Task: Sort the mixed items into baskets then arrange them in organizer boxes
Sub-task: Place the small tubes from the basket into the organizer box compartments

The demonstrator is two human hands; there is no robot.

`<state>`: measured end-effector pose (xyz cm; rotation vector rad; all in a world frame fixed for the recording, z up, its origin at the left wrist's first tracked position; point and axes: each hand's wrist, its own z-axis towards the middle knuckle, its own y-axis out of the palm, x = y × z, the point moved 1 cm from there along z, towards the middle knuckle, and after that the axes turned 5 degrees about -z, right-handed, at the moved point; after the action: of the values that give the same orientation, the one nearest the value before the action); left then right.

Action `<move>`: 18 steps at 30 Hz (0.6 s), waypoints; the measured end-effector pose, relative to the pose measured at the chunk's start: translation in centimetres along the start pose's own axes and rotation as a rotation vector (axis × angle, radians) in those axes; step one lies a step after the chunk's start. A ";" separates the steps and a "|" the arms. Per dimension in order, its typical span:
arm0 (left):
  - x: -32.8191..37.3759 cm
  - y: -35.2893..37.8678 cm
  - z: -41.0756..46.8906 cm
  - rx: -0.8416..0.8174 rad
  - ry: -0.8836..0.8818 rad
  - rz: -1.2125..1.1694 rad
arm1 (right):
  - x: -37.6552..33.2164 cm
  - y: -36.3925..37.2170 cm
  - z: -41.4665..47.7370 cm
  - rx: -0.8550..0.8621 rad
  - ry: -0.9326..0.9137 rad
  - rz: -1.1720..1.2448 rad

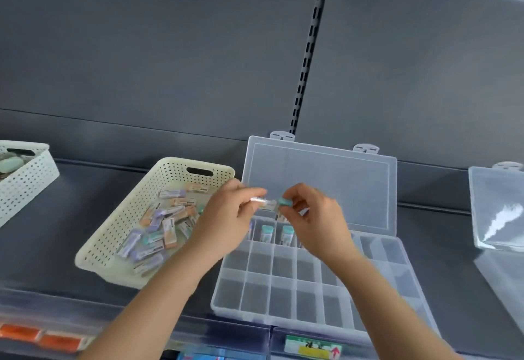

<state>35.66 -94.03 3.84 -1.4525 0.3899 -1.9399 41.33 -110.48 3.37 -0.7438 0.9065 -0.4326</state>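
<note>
- Left hand (226, 218): grip pinches the clear end of the vial (269, 203), fingers curled.
- Right hand (314, 218): grip pinches the vial's teal cap.
- Vial: level, above the organizer box (216, 303) back row, right of the basket (127, 232).

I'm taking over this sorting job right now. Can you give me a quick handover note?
The left hand pinches the clear end of a small tube, right hand its teal cap, above the open organizer box.
At least two capped tubes stand in its back row; the other visible compartments look empty.
The cream basket holds many packets.
Left: place this tube, then box the rest.
</note>
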 end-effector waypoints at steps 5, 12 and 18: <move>4.8 6.1 0.3 0.024 0.130 0.097 | 5.8 -4.8 -2.2 0.026 0.047 -0.055; 7.2 12.3 1.4 -0.163 0.182 0.350 | 10.8 -7.0 -4.1 -0.040 0.086 -0.237; 6.7 14.4 2.2 -0.289 0.163 0.558 | 12.7 -6.0 -4.2 -0.150 0.131 -0.353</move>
<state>41.49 -108.72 0.85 -1.1851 1.0643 -1.5863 44.69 -124.11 -0.84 -1.0285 0.9389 -0.7366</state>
